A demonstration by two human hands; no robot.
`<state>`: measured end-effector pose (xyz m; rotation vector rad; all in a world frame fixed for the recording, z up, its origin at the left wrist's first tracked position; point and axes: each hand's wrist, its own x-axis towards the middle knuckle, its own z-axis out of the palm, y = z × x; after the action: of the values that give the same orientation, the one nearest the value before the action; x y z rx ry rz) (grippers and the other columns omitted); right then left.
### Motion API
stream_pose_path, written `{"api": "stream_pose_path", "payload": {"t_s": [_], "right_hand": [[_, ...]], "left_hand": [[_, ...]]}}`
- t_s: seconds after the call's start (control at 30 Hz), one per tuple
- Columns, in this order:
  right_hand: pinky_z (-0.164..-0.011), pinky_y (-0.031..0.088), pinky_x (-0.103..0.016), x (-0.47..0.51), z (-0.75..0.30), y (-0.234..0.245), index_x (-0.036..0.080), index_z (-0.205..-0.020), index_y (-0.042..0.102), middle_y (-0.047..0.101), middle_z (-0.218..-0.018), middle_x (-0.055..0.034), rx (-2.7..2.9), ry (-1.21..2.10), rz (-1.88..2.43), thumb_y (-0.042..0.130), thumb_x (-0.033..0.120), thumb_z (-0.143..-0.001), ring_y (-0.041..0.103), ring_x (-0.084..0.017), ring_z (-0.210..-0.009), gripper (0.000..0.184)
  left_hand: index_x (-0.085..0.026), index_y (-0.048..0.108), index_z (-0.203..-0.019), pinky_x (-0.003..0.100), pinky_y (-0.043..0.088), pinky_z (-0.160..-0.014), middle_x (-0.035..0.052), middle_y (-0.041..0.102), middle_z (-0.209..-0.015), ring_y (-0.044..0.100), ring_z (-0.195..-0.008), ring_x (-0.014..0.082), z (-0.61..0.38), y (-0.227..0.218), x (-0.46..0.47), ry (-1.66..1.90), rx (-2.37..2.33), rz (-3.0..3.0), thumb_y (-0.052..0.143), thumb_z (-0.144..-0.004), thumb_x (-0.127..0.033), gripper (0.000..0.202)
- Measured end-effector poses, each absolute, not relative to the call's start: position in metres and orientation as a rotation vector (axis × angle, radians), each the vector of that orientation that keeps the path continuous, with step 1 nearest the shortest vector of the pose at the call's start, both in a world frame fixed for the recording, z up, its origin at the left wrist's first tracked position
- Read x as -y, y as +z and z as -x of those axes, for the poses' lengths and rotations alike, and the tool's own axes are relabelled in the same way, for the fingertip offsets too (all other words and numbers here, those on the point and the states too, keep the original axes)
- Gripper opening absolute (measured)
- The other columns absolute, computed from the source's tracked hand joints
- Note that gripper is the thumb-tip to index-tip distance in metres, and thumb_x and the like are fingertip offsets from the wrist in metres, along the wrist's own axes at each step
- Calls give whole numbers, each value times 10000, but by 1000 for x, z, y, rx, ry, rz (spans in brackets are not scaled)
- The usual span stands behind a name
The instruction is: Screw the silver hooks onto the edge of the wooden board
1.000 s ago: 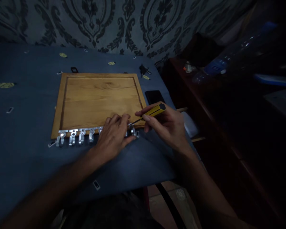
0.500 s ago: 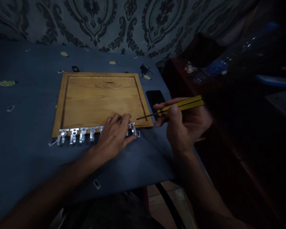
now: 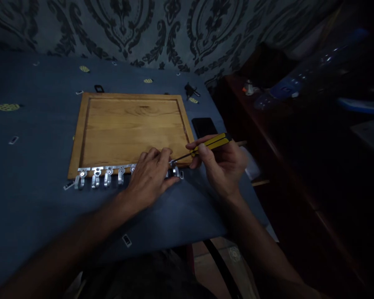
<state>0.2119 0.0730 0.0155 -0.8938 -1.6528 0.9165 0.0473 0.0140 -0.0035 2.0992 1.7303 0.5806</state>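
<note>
A wooden board with a raised frame (image 3: 131,124) lies on the blue cloth. Along its near edge runs a metal hook rail (image 3: 109,170) with several silver hooks hanging over the side. My left hand (image 3: 151,174) grips the rail and the board's edge near the right end, its fingers on top and the thumb low beside the last hook. That hand covers the rail's middle hooks. My right hand (image 3: 222,164) is closed round a yellow and black screwdriver (image 3: 212,143). The screwdriver's tip reaches the rail's right end, beside my left fingers; whether it sits in a screw is too small to tell.
A dark phone (image 3: 204,126) lies right of the board. Behind the board are a small black object (image 3: 190,90) and a black ring-like piece (image 3: 99,88). A plastic bottle (image 3: 283,89) rests on the dark red furniture (image 3: 252,120) at right.
My right hand has moved left with the screwdriver, bringing its tip from above the board's right corner to the rail's end. My left hand stays in place.
</note>
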Motion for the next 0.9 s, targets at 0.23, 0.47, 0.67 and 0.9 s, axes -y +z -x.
{"api": "stream_pose_path", "payload": {"t_s": [0.23,0.47,0.67,0.9], "right_hand": [[-485,510,-257,-73,-212,14,231,-914,641,729,-870,7,1690,899,908,683,426,-910,614,-78,-479,200],[-537,547,-260,-76,-216,23,224,-900,643,717,-784,15,1820,981,889,700,414,-896,648,-105,-527,198],[-612,577,-258,-78,-223,29,225,-983,685,713,-791,21,1924,1055,816,690,304,-911,695,-118,-602,107],[-579,558,-248,-77,-216,19,227,-903,687,708,-701,47,1925,860,839,735,263,-874,672,-112,-542,67]], "left_hand": [[-193,428,-1220,425,438,-937,88,659,-1160,566,-1149,299,-47,-5,-15,582,-1725,-2116,767,-863,-299,504],[-206,431,-1174,421,449,-920,74,649,-1132,575,-1126,298,-47,-4,-15,556,-1741,-2106,789,-844,-313,499],[-219,437,-1140,413,456,-916,67,641,-1110,581,-1108,292,-47,-5,-16,587,-1744,-2112,801,-829,-311,488],[-212,437,-1165,417,458,-909,71,629,-1117,580,-1105,293,-48,-4,-16,565,-1759,-2107,793,-836,-305,493]]}}
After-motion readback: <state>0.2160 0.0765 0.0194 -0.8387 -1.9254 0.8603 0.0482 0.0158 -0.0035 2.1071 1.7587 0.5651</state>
